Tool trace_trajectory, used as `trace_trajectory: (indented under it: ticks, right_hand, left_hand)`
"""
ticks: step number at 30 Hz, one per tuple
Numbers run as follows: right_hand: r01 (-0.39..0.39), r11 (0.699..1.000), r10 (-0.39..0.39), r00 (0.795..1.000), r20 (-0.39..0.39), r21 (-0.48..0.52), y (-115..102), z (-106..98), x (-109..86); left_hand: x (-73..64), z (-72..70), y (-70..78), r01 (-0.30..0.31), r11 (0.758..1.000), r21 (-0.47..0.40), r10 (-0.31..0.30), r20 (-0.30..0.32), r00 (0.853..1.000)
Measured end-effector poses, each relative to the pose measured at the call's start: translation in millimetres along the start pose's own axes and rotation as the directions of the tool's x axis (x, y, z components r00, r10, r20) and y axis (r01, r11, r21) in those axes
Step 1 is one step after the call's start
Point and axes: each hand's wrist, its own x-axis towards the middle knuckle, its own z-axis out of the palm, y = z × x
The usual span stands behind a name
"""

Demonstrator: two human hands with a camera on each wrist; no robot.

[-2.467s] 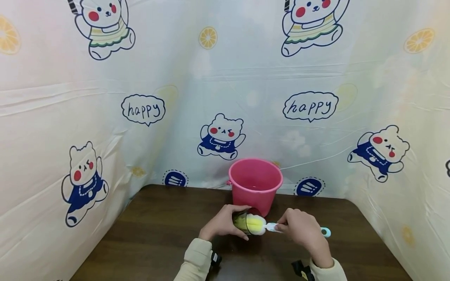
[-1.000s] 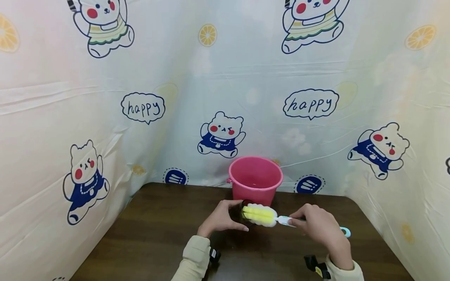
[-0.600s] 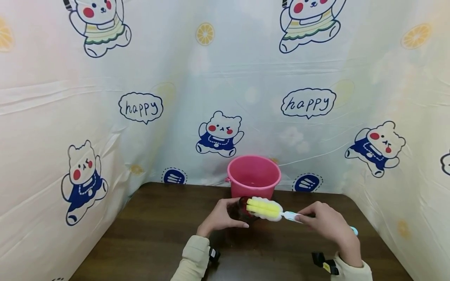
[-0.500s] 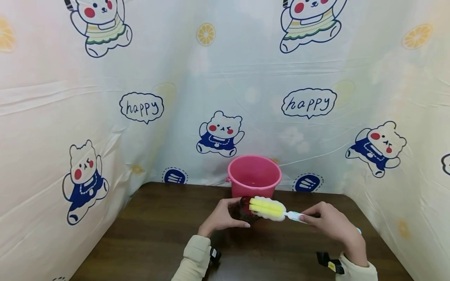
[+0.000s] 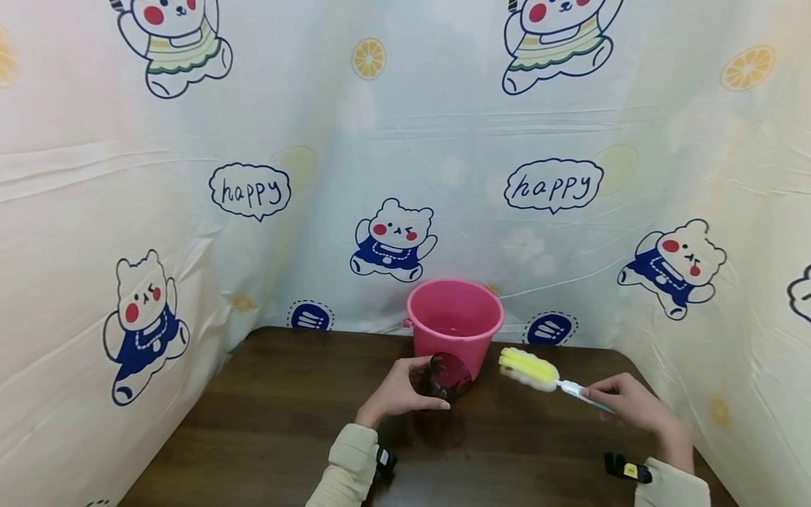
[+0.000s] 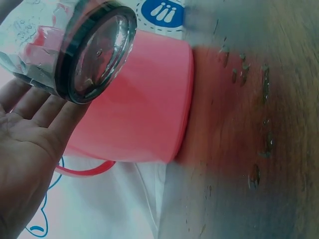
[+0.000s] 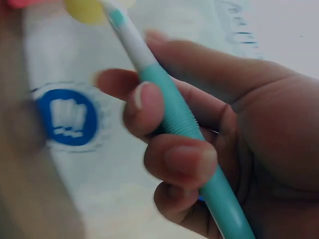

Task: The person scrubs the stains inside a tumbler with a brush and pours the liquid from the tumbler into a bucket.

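Observation:
My left hand [image 5: 399,391] grips a clear, dark-tinted drinking glass [image 5: 451,377], its mouth tilted toward the right. The left wrist view shows the thick base of the glass [image 6: 97,55] above the fingers [image 6: 50,107]. On the right, my right hand [image 5: 633,405] holds a cup brush [image 5: 532,370] by its handle. The yellow and white sponge head points left, clear of the glass. In the right wrist view, the fingers [image 7: 179,159] curl round the teal and white handle [image 7: 172,102].
A pink bucket [image 5: 453,338] stands on the dark wooden table [image 5: 285,401] just behind the glass. Water drops [image 6: 266,84] lie on the tabletop beside it. A patterned curtain [image 5: 329,232] encloses the back and sides.
The brush head has come out of the glass, and my right hand has carried it off to the right. My left hand keeps its grip, the glass mouth now tilted up more.

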Motion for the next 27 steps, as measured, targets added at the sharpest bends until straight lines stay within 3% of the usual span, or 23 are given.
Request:
trace_trajectory:
  ticks: [7, 16, 21, 27]
  right_hand:
    - [-0.011, 1.000, 0.010, 0.999, -0.031, -0.026, 32, 31, 35.0]
    - [-0.105, 0.989, 0.090, 0.986, -0.143, -0.100, 44, 65, 57.6]
    - [-0.147, 0.975, 0.124, 0.983, -0.136, -0.169, 41, 73, 61.3]
    - [-0.171, 0.966, 0.161, 0.985, -0.069, -0.196, 39, 78, 64.8]
  left_hand:
    - [-0.5, 1.1, -0.1, -0.007, 0.999, -0.031, 0.007, -0.002, 1.000]
    - [0.6, 2.8, -0.9, -0.021, 0.997, -0.071, 0.020, -0.011, 1.000]
    - [2.0, 3.6, -3.4, -0.040, 0.996, -0.076, 0.037, -0.032, 0.999]
    - [2.9, 3.1, -1.1, -0.059, 0.995, -0.076, 0.056, -0.035, 0.998]
